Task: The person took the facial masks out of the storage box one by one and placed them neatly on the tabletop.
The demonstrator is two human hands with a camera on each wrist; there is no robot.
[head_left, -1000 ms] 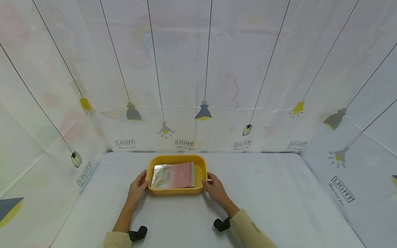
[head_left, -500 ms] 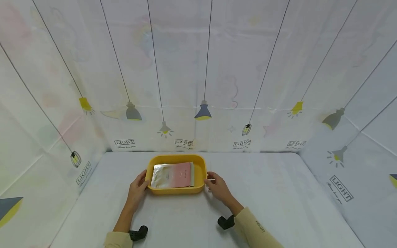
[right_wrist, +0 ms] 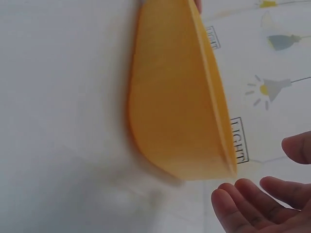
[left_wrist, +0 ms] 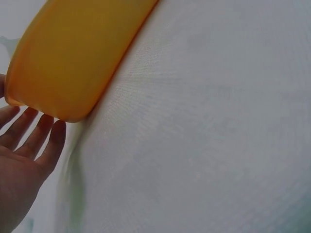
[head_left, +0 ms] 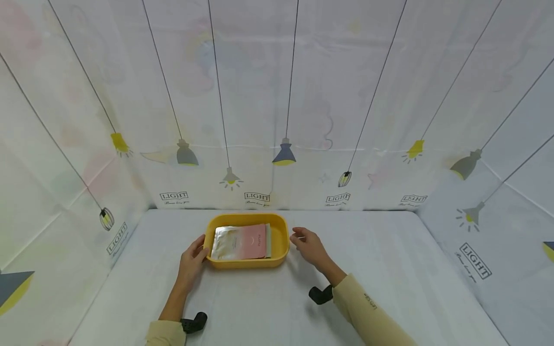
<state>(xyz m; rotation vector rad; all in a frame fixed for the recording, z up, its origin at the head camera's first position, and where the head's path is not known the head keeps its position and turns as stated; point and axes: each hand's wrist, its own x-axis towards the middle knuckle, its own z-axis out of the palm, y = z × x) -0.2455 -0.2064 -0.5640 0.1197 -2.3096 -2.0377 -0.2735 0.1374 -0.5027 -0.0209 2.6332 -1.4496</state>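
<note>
A yellow plastic tray (head_left: 246,264) with rounded corners sits on the white table. In it lies a flat pink-and-silver foil pouch (head_left: 240,242), overlapping a pale green one (head_left: 269,240) that shows only at its right edge. My left hand (head_left: 190,264) holds the tray's left end, thumb at the rim and fingertips against the outer wall (left_wrist: 73,63). Beside the right end, my right hand (head_left: 312,249) is apart from the tray, holding nothing. Its fingers are loosely bent and its thumb stands away from them in the right wrist view.
White cloth covers the table (head_left: 368,269). Behind it and at both sides hang white curtains (head_left: 346,96) printed with lamps and the word LIGHT. A black wrist camera mount (head_left: 195,323) sits at the left wrist, another mount (head_left: 321,294) at the right.
My right hand has let go of the tray's right end and moved slightly away to the right, its fingers loosening. My left hand, the tray and the pouches have stayed in place.
</note>
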